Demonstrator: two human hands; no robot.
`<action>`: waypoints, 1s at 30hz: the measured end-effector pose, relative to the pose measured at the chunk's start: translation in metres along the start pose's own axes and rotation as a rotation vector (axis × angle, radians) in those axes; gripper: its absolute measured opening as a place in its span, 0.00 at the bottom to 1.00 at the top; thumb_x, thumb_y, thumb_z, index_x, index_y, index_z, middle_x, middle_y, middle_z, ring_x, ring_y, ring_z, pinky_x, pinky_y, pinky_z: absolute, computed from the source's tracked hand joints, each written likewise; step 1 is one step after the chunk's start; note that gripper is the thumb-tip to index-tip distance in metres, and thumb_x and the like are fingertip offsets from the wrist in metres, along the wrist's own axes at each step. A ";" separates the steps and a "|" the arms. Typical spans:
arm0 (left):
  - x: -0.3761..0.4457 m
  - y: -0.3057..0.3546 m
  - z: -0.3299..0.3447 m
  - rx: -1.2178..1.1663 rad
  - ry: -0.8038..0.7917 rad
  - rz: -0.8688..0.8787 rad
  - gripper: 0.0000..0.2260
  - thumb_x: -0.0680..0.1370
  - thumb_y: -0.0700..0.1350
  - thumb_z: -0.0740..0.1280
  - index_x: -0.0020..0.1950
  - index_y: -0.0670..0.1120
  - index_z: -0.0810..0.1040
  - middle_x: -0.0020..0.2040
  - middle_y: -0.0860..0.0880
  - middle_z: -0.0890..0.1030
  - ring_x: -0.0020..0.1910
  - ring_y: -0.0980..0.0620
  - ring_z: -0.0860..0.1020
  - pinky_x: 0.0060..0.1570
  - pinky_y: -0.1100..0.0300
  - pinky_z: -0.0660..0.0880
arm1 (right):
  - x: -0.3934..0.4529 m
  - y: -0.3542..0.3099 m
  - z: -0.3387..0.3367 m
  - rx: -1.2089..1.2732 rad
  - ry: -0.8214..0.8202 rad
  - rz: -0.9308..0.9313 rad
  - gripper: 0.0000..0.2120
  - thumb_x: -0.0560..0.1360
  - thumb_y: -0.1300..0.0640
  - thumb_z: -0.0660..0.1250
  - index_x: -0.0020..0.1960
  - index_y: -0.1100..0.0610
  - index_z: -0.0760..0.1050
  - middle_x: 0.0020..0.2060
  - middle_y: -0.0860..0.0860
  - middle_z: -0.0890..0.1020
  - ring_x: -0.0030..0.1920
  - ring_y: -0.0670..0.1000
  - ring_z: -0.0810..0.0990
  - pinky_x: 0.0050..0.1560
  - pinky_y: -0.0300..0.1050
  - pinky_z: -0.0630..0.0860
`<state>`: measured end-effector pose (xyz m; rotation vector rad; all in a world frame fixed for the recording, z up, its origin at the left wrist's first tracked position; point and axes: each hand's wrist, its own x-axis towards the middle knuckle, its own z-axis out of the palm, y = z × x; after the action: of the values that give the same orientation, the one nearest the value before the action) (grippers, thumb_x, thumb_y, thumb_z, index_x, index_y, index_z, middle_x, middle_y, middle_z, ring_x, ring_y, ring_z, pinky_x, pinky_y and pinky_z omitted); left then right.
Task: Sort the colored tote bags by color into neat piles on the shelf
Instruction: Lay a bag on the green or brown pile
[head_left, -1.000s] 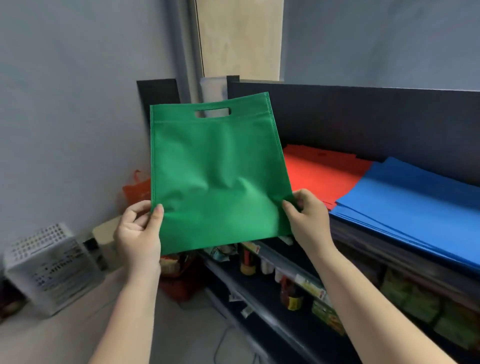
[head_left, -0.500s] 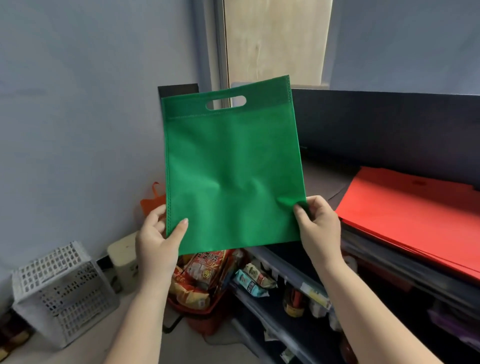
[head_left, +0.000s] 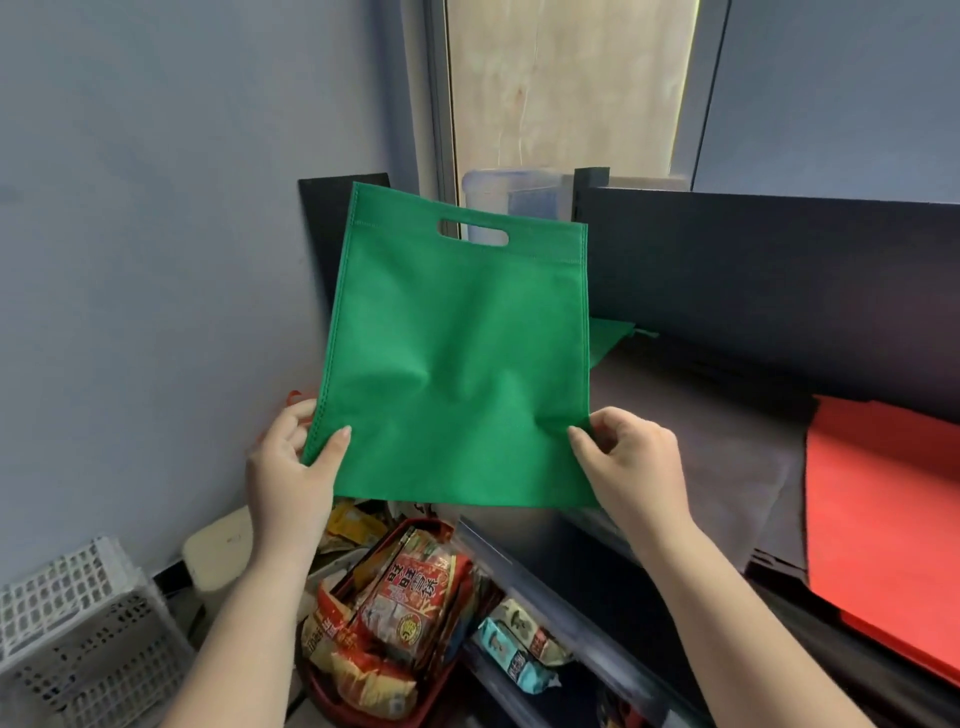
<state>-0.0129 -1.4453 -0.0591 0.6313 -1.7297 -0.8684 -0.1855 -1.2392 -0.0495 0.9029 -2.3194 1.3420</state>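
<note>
Your left hand (head_left: 291, 467) pinches the lower left edge of the green tote bag (head_left: 457, 364), thumb on the front, fingers curled behind the fabric and mostly hidden. Your right hand (head_left: 631, 462) pinches the lower right edge, fingers bent; the fingertips are partly tucked behind the edge.

The bag hangs upright in the air, in front of the left end of the shelf (head_left: 701, 415) and not touching it. It's flat, non-woven fabric with a matte finish, stitched seams down the sides and across the top band, and an oval cut-out handle. There are soft creases near the middle and by your right thumb.

A second green bag (head_left: 610, 338) lies on the shelf behind it; only a corner shows, the rest is covered. The shelf top is dark grey with a black back panel. The red bag pile (head_left: 883, 519) sits flat at the right end, cut off by the frame edge.

Below: a red basket of snack packets (head_left: 405, 613), print too small to read. More packets (head_left: 519, 654) lie on a lower shelf. A white lattice plastic crate (head_left: 67, 623) sits bottom left, partly cropped. A clear plastic container (head_left: 514, 195) stands behind the bag, its lower part hidden.
</note>
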 end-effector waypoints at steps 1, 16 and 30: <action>0.010 -0.005 0.006 0.001 -0.008 0.003 0.12 0.75 0.37 0.69 0.53 0.51 0.74 0.44 0.57 0.79 0.43 0.62 0.79 0.38 0.67 0.74 | 0.008 0.001 0.005 -0.027 -0.006 0.012 0.08 0.73 0.57 0.70 0.37 0.61 0.78 0.30 0.52 0.80 0.34 0.53 0.77 0.35 0.47 0.72; 0.168 -0.104 0.107 0.024 -0.432 0.061 0.09 0.76 0.38 0.68 0.51 0.51 0.74 0.46 0.54 0.78 0.50 0.48 0.79 0.45 0.56 0.75 | 0.087 0.007 0.085 -0.577 -0.135 0.308 0.14 0.76 0.48 0.64 0.36 0.53 0.67 0.34 0.46 0.71 0.40 0.53 0.72 0.32 0.43 0.62; 0.214 -0.147 0.141 0.475 -0.684 0.247 0.16 0.73 0.50 0.71 0.58 0.45 0.78 0.55 0.44 0.79 0.53 0.43 0.75 0.48 0.52 0.72 | 0.093 0.000 0.116 -0.799 -0.155 0.586 0.13 0.75 0.47 0.64 0.39 0.54 0.69 0.40 0.49 0.76 0.42 0.53 0.76 0.37 0.43 0.68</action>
<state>-0.2135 -1.6613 -0.0821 0.4249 -2.6147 -0.5190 -0.2502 -1.3721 -0.0578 0.0716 -2.9865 0.3656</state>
